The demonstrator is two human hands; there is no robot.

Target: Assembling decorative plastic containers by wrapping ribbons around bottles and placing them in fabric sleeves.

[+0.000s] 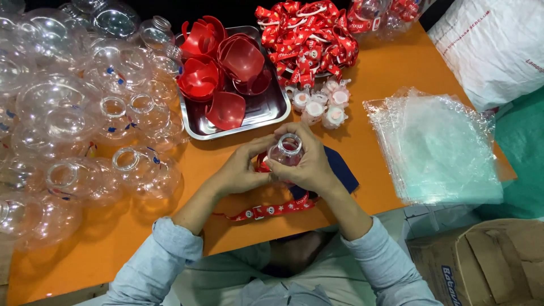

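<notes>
Presently, at the centre of the frame, I hold a small clear plastic bottle (286, 152) upright over the orange table (391, 73), its round open neck facing up. My left hand (241, 170) grips its left side and my right hand (309, 167) wraps its right side, fingers closed around the body. A red printed lanyard (272, 209) trails from the bottle down toward my body, lying flat on the table. A dark blue cloth (343, 167) lies under my right hand.

The bottle is transparent, glossy and bulbous. A large heap of similar clear round bottles (73, 124) fills the left of the frame, touching one another. In the upper centre, a shiny rectangular metal tray (266, 110) contains red plastic cup-shaped pieces (226, 68), smooth and curved, stacked loosely. Just to its right, a pile of red lanyards (309, 37) lies tangled. Below that pile sits a cluster of small white caps (320, 105). At the right, a stack of crinkled clear plastic bags (439, 147) lies flat. A brown cardboard box (487, 263) occupies the lower right corner.
</notes>
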